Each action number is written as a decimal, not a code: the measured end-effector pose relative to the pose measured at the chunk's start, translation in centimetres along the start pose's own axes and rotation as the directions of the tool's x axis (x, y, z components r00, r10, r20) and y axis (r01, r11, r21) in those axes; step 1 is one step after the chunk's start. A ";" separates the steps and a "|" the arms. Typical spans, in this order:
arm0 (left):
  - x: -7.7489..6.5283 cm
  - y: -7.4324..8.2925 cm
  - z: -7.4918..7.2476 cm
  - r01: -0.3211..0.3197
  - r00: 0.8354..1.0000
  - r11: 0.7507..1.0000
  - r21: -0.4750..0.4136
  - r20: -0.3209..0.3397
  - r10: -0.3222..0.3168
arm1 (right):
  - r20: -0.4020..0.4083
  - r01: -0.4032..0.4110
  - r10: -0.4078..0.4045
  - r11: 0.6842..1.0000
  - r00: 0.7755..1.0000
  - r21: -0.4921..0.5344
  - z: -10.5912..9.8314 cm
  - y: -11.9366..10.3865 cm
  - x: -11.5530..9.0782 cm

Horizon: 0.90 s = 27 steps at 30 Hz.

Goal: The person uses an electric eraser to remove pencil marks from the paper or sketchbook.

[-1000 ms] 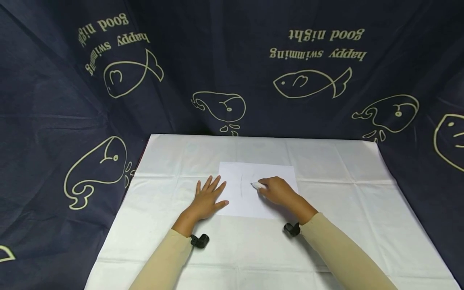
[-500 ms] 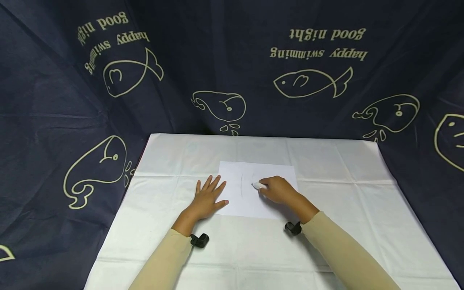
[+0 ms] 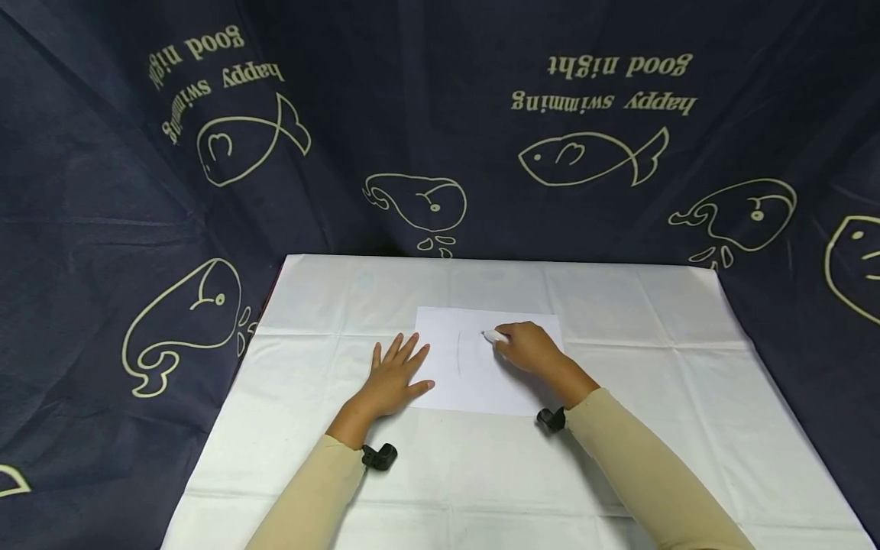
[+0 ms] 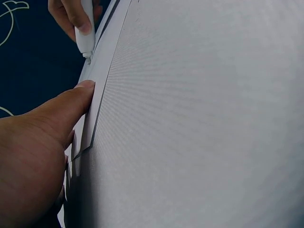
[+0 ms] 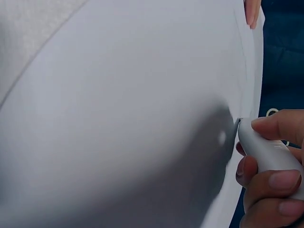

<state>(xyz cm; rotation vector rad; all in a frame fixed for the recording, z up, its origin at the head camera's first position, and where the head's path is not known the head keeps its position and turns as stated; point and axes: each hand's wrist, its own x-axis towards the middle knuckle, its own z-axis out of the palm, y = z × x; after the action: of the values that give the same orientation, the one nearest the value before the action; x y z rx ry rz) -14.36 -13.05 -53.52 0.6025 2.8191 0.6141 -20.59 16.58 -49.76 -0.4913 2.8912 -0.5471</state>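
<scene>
While the left hand (image 3: 388, 382) lies spread, the right hand (image 3: 534, 351) shifts its gripped tool (image 3: 494, 336) up the paper (image 3: 474, 391), apparently mid-work

The backdrop (image 3: 481, 46) facing me is dark navy, printed with pale yellow fish (image 3: 567, 155), whales (image 3: 435, 207) and lettering (image 3: 605, 102). The surface (image 3: 454, 473) is white, and so is the paper (image 3: 477, 382), marked by a thin grey line (image 3: 458, 351). I see a white pen (image 5: 266, 152), beige sleeves (image 3: 653, 473) and black wrist cameras (image 3: 379, 457).
</scene>
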 end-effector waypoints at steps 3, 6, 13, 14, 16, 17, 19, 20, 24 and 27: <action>0.0 0.0 0.0 0.000 1.000 1.000 0.002 0.002 0.000 | 0.014 0.006 -0.005 1.000 1.000 -0.009 -0.1 0.0 0.1; 0.0 0.0 0.0 -0.002 1.000 1.000 0.004 0.001 0.002 | 0.026 0.008 -0.008 1.000 1.000 0.001 -0.4 -0.2 0.1; 0.0 0.0 -0.1 -0.002 1.000 1.000 0.006 0.004 0.001 | 0.011 -0.009 0.009 1.000 1.000 -0.026 -0.5 -0.2 0.3; 0.0 0.0 -0.2 -0.001 1.000 1.000 0.005 0.005 0.001 | 0.017 -0.008 0.009 1.000 1.000 -0.026 -0.6 -0.2 0.3; 0.0 0.0 -0.2 -0.002 1.000 1.000 0.002 0.006 0.002 | 0.025 -0.009 0.010 1.000 1.000 -0.020 -0.6 -0.3 0.4; 0.0 0.0 -0.2 -0.001 1.000 1.000 0.001 0.007 0.001 | 0.026 -0.011 0.011 1.000 1.000 -0.019 -0.7 -0.3 0.4; 0.0 0.0 -0.2 0.001 1.000 1.000 0.000 0.010 -0.001 | 0.022 -0.012 0.012 1.000 1.000 -0.020 -0.8 -0.4 0.4; 0.0 0.0 -0.2 0.001 1.000 1.000 -0.001 0.009 -0.001 | 0.020 -0.014 0.014 1.000 1.000 -0.022 -0.8 -0.4 0.4; 0.0 0.0 -0.2 0.005 1.000 1.000 0.007 0.017 -0.005 | 0.029 -0.014 0.015 1.000 0.999 -0.023 -0.9 -0.4 0.4; 0.0 0.0 -0.2 0.006 1.000 1.000 0.010 0.017 -0.006 | 0.035 -0.009 0.010 1.000 0.999 -0.020 -0.9 -0.4 0.5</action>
<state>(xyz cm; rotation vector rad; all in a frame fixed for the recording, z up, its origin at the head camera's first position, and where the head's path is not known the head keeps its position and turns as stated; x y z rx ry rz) -14.42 -13.11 -53.32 0.5979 2.8088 0.5918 -21.13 16.36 -48.86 -0.4850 2.8672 -0.5036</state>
